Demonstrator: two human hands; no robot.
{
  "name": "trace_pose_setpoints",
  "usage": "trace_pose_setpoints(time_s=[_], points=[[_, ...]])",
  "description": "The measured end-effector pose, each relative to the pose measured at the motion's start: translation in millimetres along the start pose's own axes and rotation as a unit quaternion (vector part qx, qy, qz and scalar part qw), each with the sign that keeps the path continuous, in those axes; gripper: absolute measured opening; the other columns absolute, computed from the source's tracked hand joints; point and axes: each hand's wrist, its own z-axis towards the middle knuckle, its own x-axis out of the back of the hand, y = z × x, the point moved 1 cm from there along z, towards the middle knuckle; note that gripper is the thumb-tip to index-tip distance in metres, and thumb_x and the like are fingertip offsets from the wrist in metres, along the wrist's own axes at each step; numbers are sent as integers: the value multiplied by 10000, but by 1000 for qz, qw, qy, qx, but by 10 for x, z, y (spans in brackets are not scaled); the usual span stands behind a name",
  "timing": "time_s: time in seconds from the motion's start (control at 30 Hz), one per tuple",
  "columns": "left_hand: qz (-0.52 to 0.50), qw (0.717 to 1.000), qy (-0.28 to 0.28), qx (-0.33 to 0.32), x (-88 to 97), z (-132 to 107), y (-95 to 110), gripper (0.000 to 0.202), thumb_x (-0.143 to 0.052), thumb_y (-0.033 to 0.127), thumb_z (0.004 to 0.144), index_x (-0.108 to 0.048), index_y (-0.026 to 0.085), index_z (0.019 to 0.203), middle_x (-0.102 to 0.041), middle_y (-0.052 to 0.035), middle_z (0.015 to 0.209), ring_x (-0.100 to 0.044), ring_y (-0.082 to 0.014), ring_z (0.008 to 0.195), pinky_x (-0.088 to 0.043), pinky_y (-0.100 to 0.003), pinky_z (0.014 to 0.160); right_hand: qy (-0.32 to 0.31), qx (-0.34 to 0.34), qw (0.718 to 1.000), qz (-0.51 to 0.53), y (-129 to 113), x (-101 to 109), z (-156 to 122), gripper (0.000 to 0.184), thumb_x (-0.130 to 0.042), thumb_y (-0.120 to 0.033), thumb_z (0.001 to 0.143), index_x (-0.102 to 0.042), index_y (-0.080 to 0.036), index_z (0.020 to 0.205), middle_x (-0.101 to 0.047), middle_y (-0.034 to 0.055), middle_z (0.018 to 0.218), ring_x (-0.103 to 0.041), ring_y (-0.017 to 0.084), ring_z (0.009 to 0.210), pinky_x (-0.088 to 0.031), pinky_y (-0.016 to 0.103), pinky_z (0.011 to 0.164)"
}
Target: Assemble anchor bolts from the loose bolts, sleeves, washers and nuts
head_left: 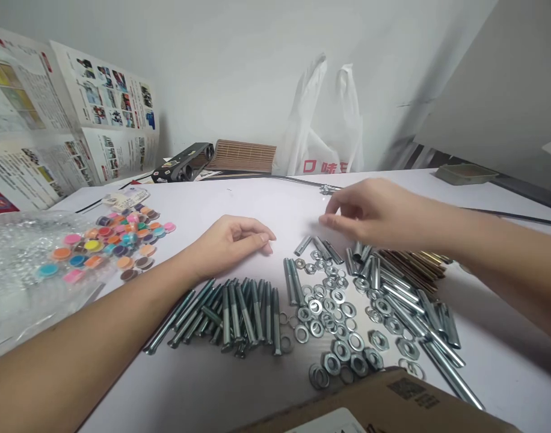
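Note:
My left hand (230, 246) rests on the white table (239, 198), its fingers loosely bent and nothing visible in them. Just in front of its wrist lies a pile of long metal bolts (234, 313). My right hand (370, 210) hovers a little above the tabletop, fingers curved and slightly blurred, with a gap between thumb and fingers and no object showing there. Directly behind it is a small metal piece (326, 189), too small to make out. Nearer me lie metal sleeves (375, 270), washers (316, 307) and hex nuts (378, 340).
Colourful small discs (108, 240) and bubble wrap (27, 264) are on the left. A cardboard box (366, 400) covers the near edge. Brownish rods (411, 267) lie under my right forearm. A white plastic bag (320, 132) stands at the back; a shallow container (465, 174) sits back right.

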Motion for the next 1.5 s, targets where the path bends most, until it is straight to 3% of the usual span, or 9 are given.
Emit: trace_pose_setpoints(time_s=[0.13, 0.3, 0.47, 0.63, 0.87, 1.0, 1.27, 1.4, 1.5], points=[[-11, 1000, -1, -11, 0, -5, -17, 268, -630, 408, 856, -717, 176, 961, -743, -14, 866, -667, -56, 882, -508, -177, 887, -54, 47, 997, 28, -364, -134, -29, 274, -568, -452, 868, -725, -229, 883, -662, 4, 684, -549, 119, 528, -378, 285, 482], [-19, 999, 8, 47, -14, -25, -1, 283, -617, 411, 852, -720, 175, 969, -494, 60, 442, -394, -21, 440, -314, -167, 499, -128, 50, 990, 24, -630, -283, -8, 324, -549, -474, 849, -701, -218, 721, -619, 15, 586, -498, 128, 441, -336, 293, 412], [-32, 999, 8, 16, -17, -34, 42, 163, -622, 262, 797, -699, 135, 732, -654, 10, 651, -520, -19, 584, -380, -159, 582, -130, 13, 991, -26, -722, -367, -90, 444, -544, -555, 822, -586, -194, 567, -560, 37, 523, -433, 131, 392, -318, 313, 400], [-25, 999, 1, 27, -14, -50, 44, 377, -588, 364, 829, -490, 135, 546, -353, 66, 397, -280, -2, 385, -195, -187, 435, -137, -14, 990, -33, -748, -412, -119, 337, -558, -483, 777, -579, -205, 587, -556, 31, 520, -414, 136, 391, -337, 313, 382], [-9, 1000, -12, 15, -22, -47, 16, 376, -577, 422, 850, -533, 133, 614, -488, 38, 467, -429, -27, 447, -318, -184, 503, -162, 2, 986, -23, -839, -443, -178, 323, -541, -350, 723, -432, -192, 465, -441, 18, 421, -341, 124, 354, -258, 288, 331], [-14, 999, -32, 4, -1, -57, -4, 389, -570, 449, 858, -572, 130, 636, -501, 34, 476, -441, -32, 456, -326, -188, 524, -159, -38, 986, 32, -785, -409, -171, 300, -534, -377, 738, -504, -192, 504, -441, 15, 454, -339, 118, 383, -234, 274, 326], [-25, 997, -39, -67, 26, -39, -43, 442, -635, 501, 831, -675, 112, 624, -666, -42, 666, -593, -75, 684, -425, -208, 701, -58, 13, 988, 143, -755, -403, -45, 314, -495, -357, 832, -521, -172, 581, -474, -7, 497, -361, 87, 440, -276, 238, 385], [-33, 997, 37, -66, 2, -44, -17, 457, -701, 496, 784, -647, 104, 556, -673, -47, 652, -581, -70, 658, -417, -193, 653, -74, 49, 983, 158, -691, -305, 32, 271, -516, -356, 864, -643, -182, 699, -519, -12, 522, -408, 86, 452, -292, 244, 418], [-19, 987, 144, -69, -13, -64, 10, 427, -695, 511, 784, -679, 121, 612, -647, -16, 605, -541, -48, 577, -411, -181, 597, -7, 11, 995, 96, -506, -141, 105, 367, -530, -391, 879, -561, -165, 592, -466, -2, 474, -367, 86, 423, -291, 273, 431]])
